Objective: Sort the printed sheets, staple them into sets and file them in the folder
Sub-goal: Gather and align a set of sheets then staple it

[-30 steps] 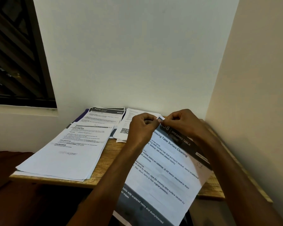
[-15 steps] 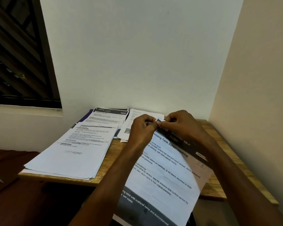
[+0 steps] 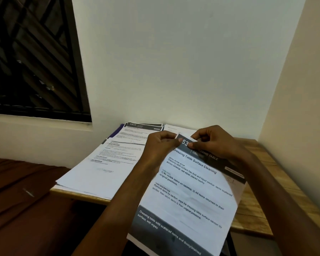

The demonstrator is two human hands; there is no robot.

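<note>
Hands have moved little since a moment ago — left hand and right hand still pinch the printed set at its top corner, above the tabletop edge. Probably a staple is being worked there — sorting waits.

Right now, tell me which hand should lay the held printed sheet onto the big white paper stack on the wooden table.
Probably left. The left hand pinches the printed sheet nearest the white paper stack; the right hand would cross over.
</note>
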